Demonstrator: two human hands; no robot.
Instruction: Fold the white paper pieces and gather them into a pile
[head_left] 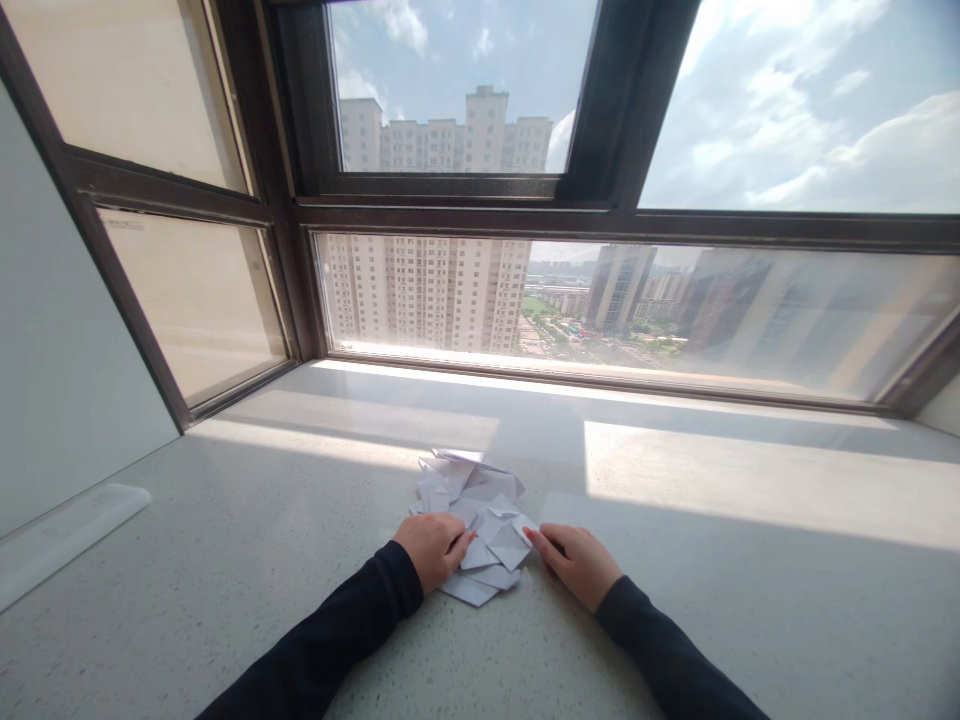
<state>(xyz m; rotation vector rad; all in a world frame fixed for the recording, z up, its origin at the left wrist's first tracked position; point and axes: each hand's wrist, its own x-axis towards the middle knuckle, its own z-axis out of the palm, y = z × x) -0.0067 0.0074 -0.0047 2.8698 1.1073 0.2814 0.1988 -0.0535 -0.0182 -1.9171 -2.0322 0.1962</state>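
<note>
Nearest to you, both dark sleeves reach forward over the speckled pale tabletop (225,560). Your left hand (433,547) lies curled with its knuckles up on the near left edge of the pile of folded white paper pieces (476,520); its fingertips press onto a piece there, and you cannot tell from this angle whether the grip actually pinches anything. Your right hand (576,562) rests on the tabletop at the pile's near right edge, fingers loosely bent, red-nailed fingertips touching the corner of one white piece, grip narrow and not closed around it. The pile sits between your hands and spreads away from you toward the window, its far pieces catching the sun. Off to the far left, a flat translucent strip (67,535) lies along the wall. Beyond the pile, sunlit bands cross the tabletop up to the dark window frame (465,218), with pale tower blocks (435,290) outside
</note>
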